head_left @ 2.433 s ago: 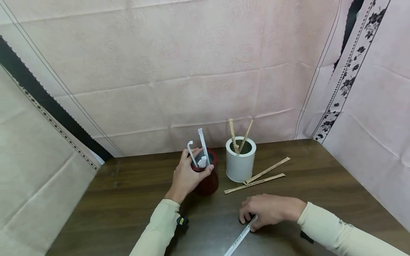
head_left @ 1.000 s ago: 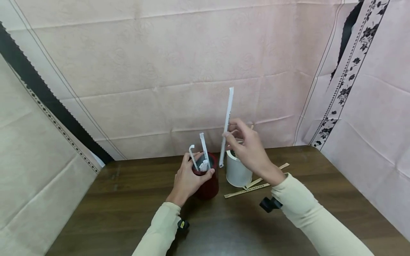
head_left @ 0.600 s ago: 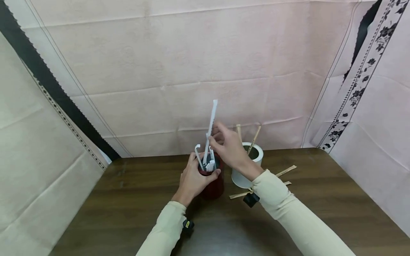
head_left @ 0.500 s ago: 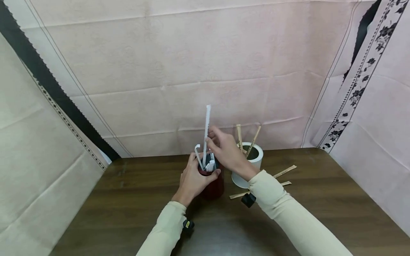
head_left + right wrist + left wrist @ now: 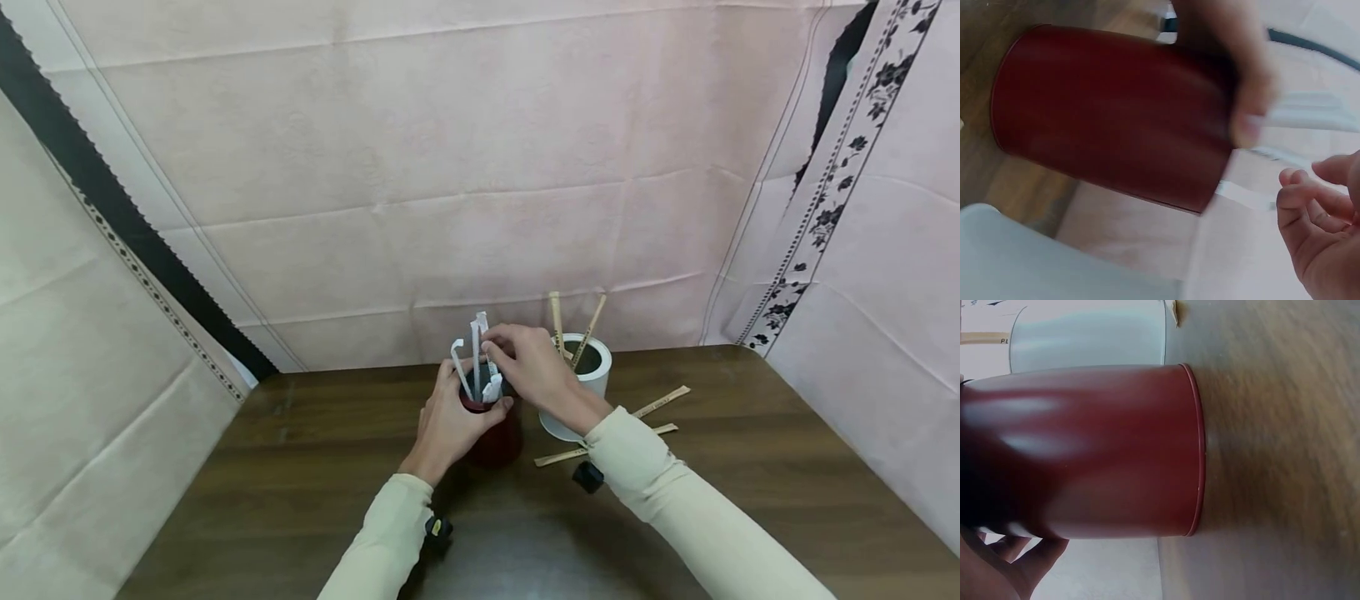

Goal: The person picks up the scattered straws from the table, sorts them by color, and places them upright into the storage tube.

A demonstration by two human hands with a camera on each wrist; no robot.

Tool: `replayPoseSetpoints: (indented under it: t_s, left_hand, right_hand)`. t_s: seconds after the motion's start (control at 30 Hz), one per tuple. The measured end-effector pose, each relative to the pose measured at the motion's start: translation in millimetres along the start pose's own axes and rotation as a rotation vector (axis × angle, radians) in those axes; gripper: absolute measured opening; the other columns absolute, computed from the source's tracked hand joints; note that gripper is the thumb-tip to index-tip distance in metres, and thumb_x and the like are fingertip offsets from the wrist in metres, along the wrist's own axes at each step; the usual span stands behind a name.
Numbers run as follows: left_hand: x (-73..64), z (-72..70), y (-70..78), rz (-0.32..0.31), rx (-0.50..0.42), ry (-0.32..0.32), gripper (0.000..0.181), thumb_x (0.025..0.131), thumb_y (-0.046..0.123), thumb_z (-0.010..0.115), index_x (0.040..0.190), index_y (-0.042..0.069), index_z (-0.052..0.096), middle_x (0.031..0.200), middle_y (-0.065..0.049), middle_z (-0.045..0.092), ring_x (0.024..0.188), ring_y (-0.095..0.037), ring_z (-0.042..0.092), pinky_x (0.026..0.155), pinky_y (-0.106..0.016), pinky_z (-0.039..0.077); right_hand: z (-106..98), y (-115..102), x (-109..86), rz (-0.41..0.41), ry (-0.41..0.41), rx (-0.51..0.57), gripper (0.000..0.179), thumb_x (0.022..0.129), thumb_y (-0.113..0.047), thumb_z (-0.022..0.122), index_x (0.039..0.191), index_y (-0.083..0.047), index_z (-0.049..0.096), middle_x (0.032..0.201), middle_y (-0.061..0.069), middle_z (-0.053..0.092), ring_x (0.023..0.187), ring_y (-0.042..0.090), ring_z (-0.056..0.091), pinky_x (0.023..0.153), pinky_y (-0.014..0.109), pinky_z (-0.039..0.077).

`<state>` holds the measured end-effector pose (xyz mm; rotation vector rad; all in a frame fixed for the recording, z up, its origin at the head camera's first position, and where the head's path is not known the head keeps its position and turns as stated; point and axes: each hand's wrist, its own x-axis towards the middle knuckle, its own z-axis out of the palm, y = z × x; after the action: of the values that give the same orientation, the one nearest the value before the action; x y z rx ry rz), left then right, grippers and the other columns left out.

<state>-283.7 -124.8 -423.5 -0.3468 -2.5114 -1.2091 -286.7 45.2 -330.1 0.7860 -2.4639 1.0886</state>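
My left hand (image 5: 455,421) grips the dark red cylindrical cup (image 5: 1104,453), fingers and thumb round its rim. Out of the cup stick several white paper-wrapped straws (image 5: 476,354), one with a bent tip and some lower, crumpled ends. Just above the rim is my right hand (image 5: 536,367), its loosely bent fingertips beside the straws. The right wrist view shows a gap between thumb and fingers of that hand (image 5: 1329,219), with no straw visible in it. Depth of the straws inside the cup is hidden.
A white cylindrical cup (image 5: 573,427) holding tan paper-wrapped sticks (image 5: 591,332) stands right of the red one, partly behind the right arm. Two more tan sticks (image 5: 660,402) lie on the brown wooden table (image 5: 300,492). Pale cloth (image 5: 450,167) hangs behind.
My right hand took the white straw up from the table, moved it over the red cup and lowered it in. The straw's top has dropped, and the fingers have loosened. The left hand stays put.
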Motion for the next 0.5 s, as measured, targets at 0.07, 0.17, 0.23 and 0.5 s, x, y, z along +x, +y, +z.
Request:
replayPoseSetpoints:
  t_s: [0.07,0.17,0.23,0.5]
  left_hand:
    - [0.5,0.5,0.5,-0.003,-0.009,-0.003,0.072,0.083,0.059,0.083,0.145,0.031,0.059,0.137,0.005,0.049,0.112,-0.02,0.066,0.087,-0.05,0.057]
    - [0.7,1.7,1.7,-0.005,-0.009,-0.004,0.074,0.082,0.06,0.083,0.147,0.032,0.059,0.136,0.006,0.049,0.114,-0.022,0.066,0.089,-0.051,0.056]
    - [0.6,2.3,2.5,-0.003,0.001,-0.006,0.075,0.082,0.062,0.082,0.148,0.032,0.058,0.137,0.006,0.049,0.115,-0.023,0.066,0.089,-0.053,0.055]
    - [-0.9,0.3,2.5,-0.025,0.006,-0.002,0.075,0.082,0.062,0.082,0.147,0.032,0.059,0.138,0.003,0.05,0.119,-0.027,0.065,0.09,-0.057,0.053]
  right_hand:
    - [-11.6,-7.2,-7.2,-0.022,0.015,0.017,0.017,0.106,-0.012,0.064,0.116,-0.004,0.075,0.099,0.006,0.077,0.077,0.012,0.07,0.07,0.032,0.059]
    - [-34.6,-14.2,-21.2,-0.066,0.022,0.031,0.015,0.106,-0.012,0.065,0.114,-0.005,0.075,0.09,0.002,0.075,0.068,0.01,0.065,0.064,0.029,0.056]
    - [-52.3,-14.3,-31.8,-0.068,0.012,0.046,0.014,0.106,-0.013,0.066,0.114,-0.007,0.075,0.084,-0.001,0.072,0.064,0.01,0.063,0.058,0.028,0.053]
    - [-115.4,28.7,-60.6,0.121,-0.117,0.09,0.014,0.106,-0.021,0.066,0.105,-0.011,0.077,0.082,-0.001,0.071,0.067,0.016,0.064,0.057,0.028,0.052]
